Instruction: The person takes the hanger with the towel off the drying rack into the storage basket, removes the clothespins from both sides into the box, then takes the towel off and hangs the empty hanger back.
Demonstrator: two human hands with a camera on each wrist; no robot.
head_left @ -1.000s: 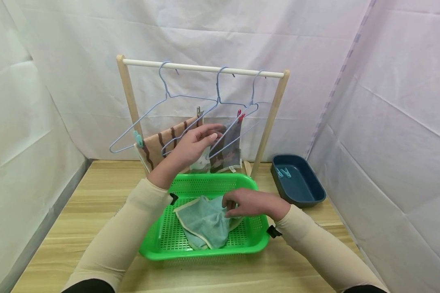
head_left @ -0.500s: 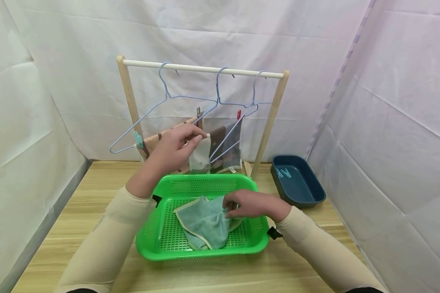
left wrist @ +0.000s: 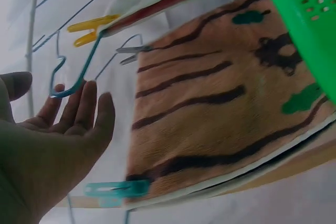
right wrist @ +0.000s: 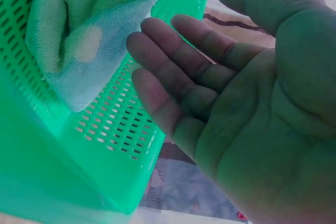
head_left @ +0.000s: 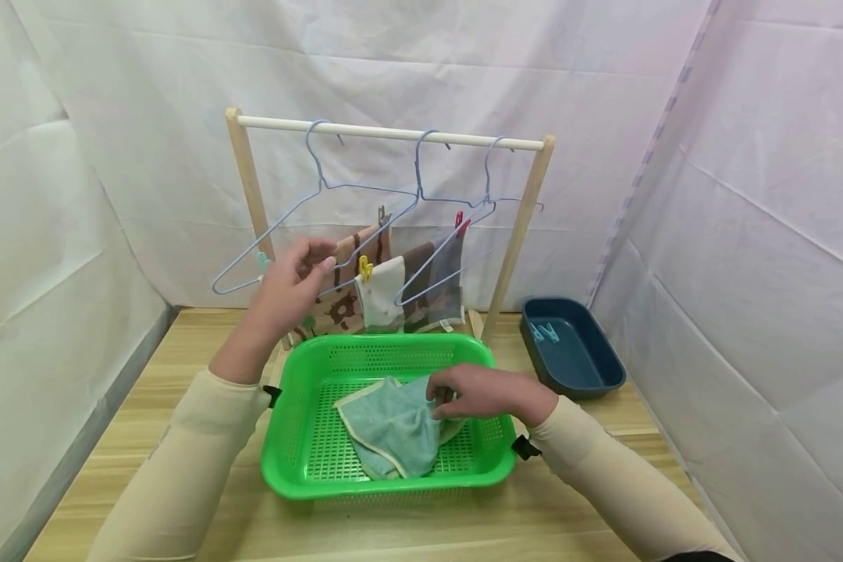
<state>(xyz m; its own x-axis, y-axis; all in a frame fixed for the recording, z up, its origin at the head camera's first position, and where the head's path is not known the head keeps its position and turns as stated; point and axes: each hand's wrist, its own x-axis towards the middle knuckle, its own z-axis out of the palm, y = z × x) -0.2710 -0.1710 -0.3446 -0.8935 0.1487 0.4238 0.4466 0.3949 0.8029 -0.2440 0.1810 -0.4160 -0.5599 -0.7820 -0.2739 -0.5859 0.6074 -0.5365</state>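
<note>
My left hand [head_left: 291, 285] is in front of the left end of the rack, its fingers loosely bent around nothing. In the left wrist view its fingertips are right by the bent end of a blue wire hanger [left wrist: 79, 80]. A brown-striped towel [left wrist: 205, 98] hangs beyond, with a turquoise clothespin [left wrist: 118, 188] at its corner. A yellow clothespin [head_left: 365, 268] pins a white, brown and grey towel [head_left: 382, 297]. My right hand [head_left: 481, 390] hovers over the green basket [head_left: 389, 492], relaxed and holding nothing, beside a crumpled light-blue towel [head_left: 400, 425].
Three blue hangers hang from the white bar [head_left: 386, 133] of a wooden rack [head_left: 520, 234]. A red clothespin [head_left: 460, 222] grips the grey towel end. At right stands a dark blue tray [head_left: 572, 347] with light-blue clothespins [head_left: 546, 332] inside. White cloth walls enclose the wooden table [head_left: 147, 390].
My left hand has drawn away to the left from the middle hanger, uncovering the yellow clothespin and white towel end. My right hand has stayed nearly still.
</note>
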